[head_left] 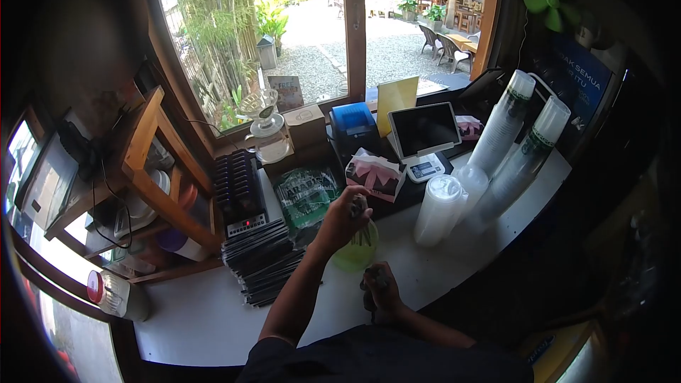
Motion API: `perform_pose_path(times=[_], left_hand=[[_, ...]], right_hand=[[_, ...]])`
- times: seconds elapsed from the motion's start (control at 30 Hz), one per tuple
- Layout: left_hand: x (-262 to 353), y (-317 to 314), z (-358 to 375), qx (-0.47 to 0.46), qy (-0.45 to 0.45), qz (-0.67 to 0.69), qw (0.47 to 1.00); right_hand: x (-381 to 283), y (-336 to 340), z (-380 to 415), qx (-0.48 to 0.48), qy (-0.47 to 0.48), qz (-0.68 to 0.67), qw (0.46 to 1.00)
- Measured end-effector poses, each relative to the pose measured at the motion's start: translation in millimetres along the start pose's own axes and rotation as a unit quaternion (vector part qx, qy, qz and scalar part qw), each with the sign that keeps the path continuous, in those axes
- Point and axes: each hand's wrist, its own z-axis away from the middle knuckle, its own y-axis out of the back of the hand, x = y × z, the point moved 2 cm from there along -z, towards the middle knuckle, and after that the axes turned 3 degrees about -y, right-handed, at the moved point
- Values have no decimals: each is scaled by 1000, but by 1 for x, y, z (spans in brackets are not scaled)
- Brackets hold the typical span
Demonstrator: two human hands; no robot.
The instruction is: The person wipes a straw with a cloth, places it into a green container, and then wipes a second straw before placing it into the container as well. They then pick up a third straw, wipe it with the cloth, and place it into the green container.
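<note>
My left hand point(345, 218) is raised over a yellow-green round container point(357, 247) on the white counter, its fingers wrapped round a dark grey thing that I cannot make out. Nearer my body, my right hand point(385, 289) is closed round a dark handle-like object, its other end hidden. Just beyond my left hand sits a box of tissues point(374, 174) with pink paper. Left of my left forearm lie a pile of black-wrapped straws point(261, 261) and a green and clear plastic packet point(306, 195).
Stacked clear cups point(441, 206) and tall cup stacks point(502, 128) stand right on the counter point(191, 312). A tablet point(425, 130), blue printer point(355, 122) and glass dripper point(266, 124) line the window. A wooden shelf point(170, 198) and red-lidded jar point(117, 294) are left.
</note>
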Motion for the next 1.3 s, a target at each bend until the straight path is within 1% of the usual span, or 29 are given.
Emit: perform_pose_path(times=[0.03, 0.13, 0.17, 0.27, 0.3, 0.4, 0.47, 0.5, 0.6, 0.63, 0.73, 0.8, 0.87, 0.97, 1.03, 1.07, 1.1, 1.2, 1.3], left_hand=[[-2, 6, 2, 21, 7, -5, 1000], [-12, 13, 7, 65, 44, 77, 994], [-10, 14, 8, 33, 41, 49, 997], [-2, 9, 13, -8, 21, 62, 998], [-3, 8, 13, -5, -18, 50, 999], [-8, 8, 15, -49, -41, -21, 998], [-19, 11, 17, -65, -59, -60, 994], [-14, 14, 14, -72, -68, -81, 992], [13, 24, 21, 92, -117, -116, 982], [13, 30, 28, 117, -122, -66, 983], [-4, 48, 65, 262, -134, -107, 950], [-15, 60, 98, 359, -118, -100, 921], [-25, 67, 140, 399, -36, -117, 909], [-30, 79, 206, 322, 88, -306, 892], [-28, 78, 242, 259, 163, -385, 871], [-27, 78, 258, 226, 197, -422, 855], [-27, 77, 270, 207, 239, -413, 854], [-26, 72, 294, 187, 253, -453, 834], [-30, 72, 300, 177, 254, -441, 843]], right_hand=[[-2, -1, 0, -3, -4, -4, 1000], [-11, -4, -1, 10, -4, -7, 1000], [-13, -6, -1, 17, -2, -7, 1000], [-15, -5, 0, 16, 2, 29, 999], [-13, -3, -2, 15, 7, 39, 999], [-7, 2, -4, 13, 16, 57, 998], [-13, 1, -4, 6, 19, 52, 998], [-11, 2, -4, 10, 18, 54, 998], [-7, 5, -5, 10, 15, 56, 998], [-11, 5, -4, 7, 15, 55, 998], [-15, 3, -4, 6, 7, 44, 999], [-19, 2, -5, 7, 4, 40, 999], [-23, 2, -4, 6, 6, 46, 999], [-25, 2, -5, 6, 20, 85, 996], [-23, 5, -6, 7, 31, 122, 992], [-20, 6, -6, 7, 29, 108, 994], [-21, 5, -7, 6, 28, 95, 995], [-20, 2, -7, 13, 22, 77, 997], [-17, 4, -7, 8, 33, 71, 997]])
